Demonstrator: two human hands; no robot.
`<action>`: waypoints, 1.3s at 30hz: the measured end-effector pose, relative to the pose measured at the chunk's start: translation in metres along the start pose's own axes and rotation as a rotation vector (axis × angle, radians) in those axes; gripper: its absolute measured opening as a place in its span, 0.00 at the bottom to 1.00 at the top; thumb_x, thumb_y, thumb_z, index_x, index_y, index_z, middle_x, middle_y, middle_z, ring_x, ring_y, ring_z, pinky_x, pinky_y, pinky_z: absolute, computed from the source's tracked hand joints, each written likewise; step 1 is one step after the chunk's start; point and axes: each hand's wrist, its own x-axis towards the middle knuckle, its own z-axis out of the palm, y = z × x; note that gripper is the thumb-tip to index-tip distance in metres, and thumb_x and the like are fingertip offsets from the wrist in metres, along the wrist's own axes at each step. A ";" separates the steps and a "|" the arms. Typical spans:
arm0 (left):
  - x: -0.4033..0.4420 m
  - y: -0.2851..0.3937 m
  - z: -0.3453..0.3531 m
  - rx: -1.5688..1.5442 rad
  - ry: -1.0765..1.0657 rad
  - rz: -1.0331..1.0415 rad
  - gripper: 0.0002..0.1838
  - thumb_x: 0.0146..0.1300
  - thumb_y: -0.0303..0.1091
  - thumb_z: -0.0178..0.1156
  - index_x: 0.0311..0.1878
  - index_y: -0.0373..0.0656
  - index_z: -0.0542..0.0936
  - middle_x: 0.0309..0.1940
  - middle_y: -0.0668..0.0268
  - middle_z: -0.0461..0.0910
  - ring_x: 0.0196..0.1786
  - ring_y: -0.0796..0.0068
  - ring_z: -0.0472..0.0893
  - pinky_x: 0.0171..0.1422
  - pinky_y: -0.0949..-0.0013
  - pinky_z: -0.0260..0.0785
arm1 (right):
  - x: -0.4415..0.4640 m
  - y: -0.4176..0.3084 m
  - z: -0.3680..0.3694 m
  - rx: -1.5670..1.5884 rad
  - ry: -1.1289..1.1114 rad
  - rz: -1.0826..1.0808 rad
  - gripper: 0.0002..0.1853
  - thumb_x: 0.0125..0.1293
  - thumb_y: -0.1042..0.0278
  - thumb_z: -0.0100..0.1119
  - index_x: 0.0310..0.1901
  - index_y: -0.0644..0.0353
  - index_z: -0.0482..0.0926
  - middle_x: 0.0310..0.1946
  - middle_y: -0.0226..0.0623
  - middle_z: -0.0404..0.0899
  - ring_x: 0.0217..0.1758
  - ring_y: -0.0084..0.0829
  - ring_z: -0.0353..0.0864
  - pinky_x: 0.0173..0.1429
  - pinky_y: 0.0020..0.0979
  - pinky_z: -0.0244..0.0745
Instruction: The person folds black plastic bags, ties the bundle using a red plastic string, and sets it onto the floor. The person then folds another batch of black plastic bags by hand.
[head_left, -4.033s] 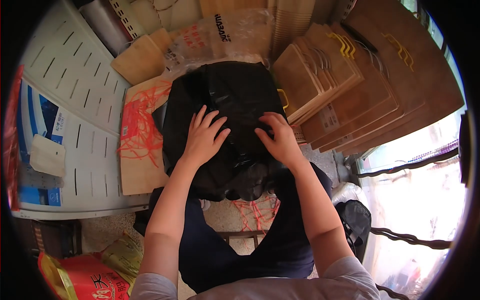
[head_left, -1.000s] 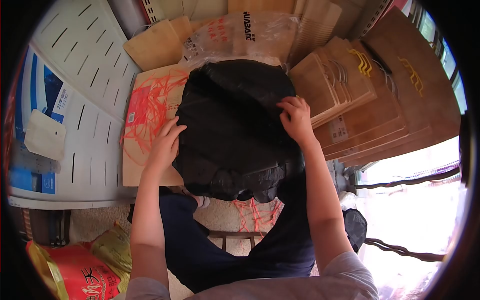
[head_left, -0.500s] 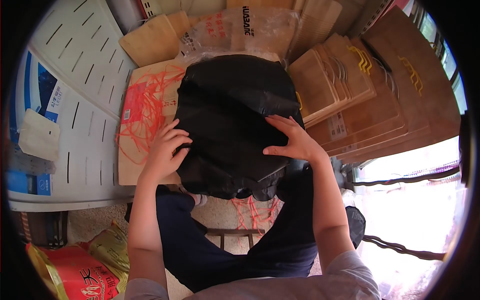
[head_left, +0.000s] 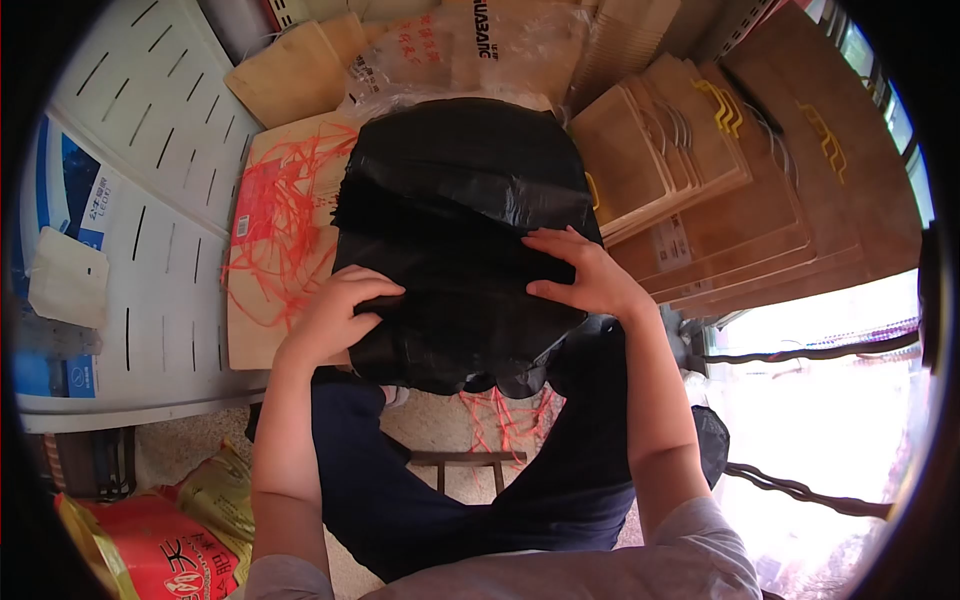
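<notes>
Beyond the black plastic, clear wrapping reads "UABANG".

Pink string lies tangled over the pale wooden board, across its red label with 1 barcode. Left of that board, a white slotted panel bears blue packaging with 1 off-white card on it. Beyond the board is printed clear plastic; well to its right, wooden panels with yellow handles stand upright. Below it sits a red-and-gold sack.
</notes>
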 end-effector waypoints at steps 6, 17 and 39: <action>0.018 -0.002 0.000 -0.107 0.129 -0.195 0.20 0.65 0.44 0.65 0.49 0.36 0.79 0.39 0.56 0.81 0.42 0.64 0.81 0.44 0.66 0.71 | 0.003 -0.003 -0.007 0.167 -0.002 0.068 0.26 0.68 0.54 0.61 0.60 0.62 0.77 0.56 0.49 0.79 0.66 0.43 0.73 0.76 0.40 0.56; 0.039 0.025 0.010 0.465 0.341 -0.218 0.16 0.56 0.41 0.69 0.37 0.39 0.78 0.52 0.57 0.78 0.57 0.55 0.76 0.53 0.56 0.71 | -0.002 0.004 -0.009 0.328 -0.020 0.159 0.25 0.59 0.56 0.71 0.56 0.58 0.79 0.48 0.38 0.82 0.55 0.30 0.78 0.58 0.31 0.70; 0.051 -0.044 0.003 0.240 0.392 -0.120 0.08 0.65 0.32 0.60 0.42 0.40 0.84 0.48 0.59 0.80 0.54 0.56 0.77 0.60 0.59 0.69 | -0.003 0.008 0.004 0.127 0.099 -0.024 0.16 0.62 0.76 0.60 0.53 0.60 0.78 0.50 0.41 0.80 0.56 0.41 0.79 0.57 0.34 0.73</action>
